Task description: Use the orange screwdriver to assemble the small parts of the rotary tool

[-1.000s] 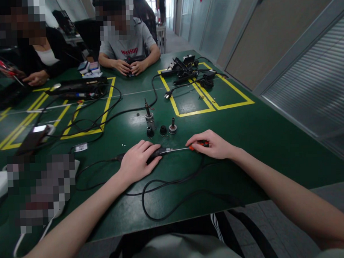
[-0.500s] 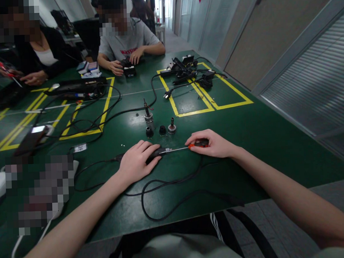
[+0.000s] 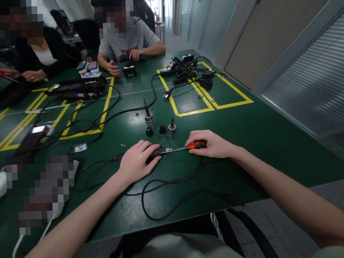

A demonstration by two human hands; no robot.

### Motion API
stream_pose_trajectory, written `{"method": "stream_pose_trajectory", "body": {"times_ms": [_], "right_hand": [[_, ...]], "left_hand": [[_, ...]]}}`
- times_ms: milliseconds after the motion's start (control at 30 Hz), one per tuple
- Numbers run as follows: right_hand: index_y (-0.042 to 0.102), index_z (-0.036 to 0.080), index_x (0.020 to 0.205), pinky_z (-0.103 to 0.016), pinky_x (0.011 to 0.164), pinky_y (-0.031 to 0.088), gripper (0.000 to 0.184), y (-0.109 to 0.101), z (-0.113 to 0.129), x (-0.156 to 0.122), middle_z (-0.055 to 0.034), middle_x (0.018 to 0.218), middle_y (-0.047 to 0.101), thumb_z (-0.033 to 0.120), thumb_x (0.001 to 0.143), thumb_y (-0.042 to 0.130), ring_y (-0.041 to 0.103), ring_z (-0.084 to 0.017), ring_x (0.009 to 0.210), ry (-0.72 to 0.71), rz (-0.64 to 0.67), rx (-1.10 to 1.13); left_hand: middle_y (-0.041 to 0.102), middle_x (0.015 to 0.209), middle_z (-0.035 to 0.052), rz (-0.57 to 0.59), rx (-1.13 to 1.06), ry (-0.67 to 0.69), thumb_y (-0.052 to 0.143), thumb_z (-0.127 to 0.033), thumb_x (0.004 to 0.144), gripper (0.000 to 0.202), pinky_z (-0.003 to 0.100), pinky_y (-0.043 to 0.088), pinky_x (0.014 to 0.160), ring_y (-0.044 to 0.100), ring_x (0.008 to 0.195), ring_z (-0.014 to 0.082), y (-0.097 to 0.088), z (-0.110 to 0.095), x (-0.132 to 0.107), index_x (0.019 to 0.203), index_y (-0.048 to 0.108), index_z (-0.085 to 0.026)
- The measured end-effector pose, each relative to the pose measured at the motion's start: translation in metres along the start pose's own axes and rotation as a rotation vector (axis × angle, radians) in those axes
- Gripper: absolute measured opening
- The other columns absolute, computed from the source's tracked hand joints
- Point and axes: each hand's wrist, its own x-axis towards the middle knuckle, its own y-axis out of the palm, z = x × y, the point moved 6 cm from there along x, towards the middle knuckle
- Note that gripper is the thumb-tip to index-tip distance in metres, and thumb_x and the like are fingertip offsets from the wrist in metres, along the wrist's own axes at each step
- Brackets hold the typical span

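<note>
My left hand (image 3: 138,162) lies closed over a black corded tool (image 3: 154,153) on the green table (image 3: 245,130), pinning it down. My right hand (image 3: 213,144) grips the orange-and-black handle of a screwdriver (image 3: 186,147). The screwdriver's metal shaft points left, and its tip meets the tool's front end. Just beyond the hands stand three small metal and black parts (image 3: 160,127) in a row. The tool's black cord (image 3: 168,193) loops toward the table's near edge.
Yellow tape outlines (image 3: 204,97) mark the table. Black cables (image 3: 87,117), a plug (image 3: 167,94) and a pile of black devices (image 3: 187,68) lie farther back. Two other people sit at the far side, one handling a black tool (image 3: 130,57). A phone (image 3: 33,135) lies at left.
My hands have hardly moved; the screwdriver handle shows a little more between my right fingers. The person opposite has lifted a black tool off the table and left a small box behind.
</note>
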Motion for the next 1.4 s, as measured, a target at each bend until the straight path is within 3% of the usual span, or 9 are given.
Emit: {"method": "stream_pose_trajectory", "body": {"times_ms": [367,833,1200,1400], "right_hand": [[0.078,0.017,0.102,-0.028,0.071,0.052,0.025,0.001,0.003,0.0,-0.0073,0.091,0.08,0.03,0.101,0.056,0.072,-0.017,0.076,0.04,0.031,-0.101],[0.076,0.018,0.103,-0.03,0.072,0.052,0.016,-0.003,0.007,-0.001,-0.007,0.091,0.074,0.026,0.095,0.066,0.068,-0.017,0.077,-0.001,0.012,-0.057],[0.075,0.019,0.102,-0.031,0.074,0.052,0.02,-0.002,0.012,0.0,-0.0073,0.091,0.075,0.023,0.102,0.056,0.069,-0.018,0.08,-0.064,-0.04,-0.092],[0.075,0.02,0.099,-0.031,0.074,0.053,0.015,-0.005,0.011,0.0,-0.0068,0.09,0.074,0.025,0.099,0.061,0.069,-0.019,0.08,-0.021,-0.051,-0.03]], "left_hand": [[0.074,0.106,0.0082,-0.011,0.006,0.008,0.057,-0.038,0.102,0.033,0.036,0.058,0.079,0.065,0.094,0.0225,0.0,0.0,0.0,0.124,0.068,-0.016],[0.074,0.106,0.0091,-0.008,-0.011,-0.001,0.057,-0.037,0.101,0.034,0.037,0.059,0.079,0.065,0.094,0.0228,0.0,0.001,0.0,0.125,0.069,-0.016],[0.074,0.105,0.0091,0.001,-0.021,-0.007,0.058,-0.037,0.101,0.034,0.036,0.059,0.078,0.065,0.094,0.0227,-0.001,0.0,0.0,0.126,0.069,-0.017],[0.074,0.106,0.0089,-0.002,-0.015,-0.004,0.056,-0.038,0.102,0.034,0.036,0.059,0.079,0.065,0.094,0.0222,-0.001,0.001,0.0,0.125,0.069,-0.017]]}}
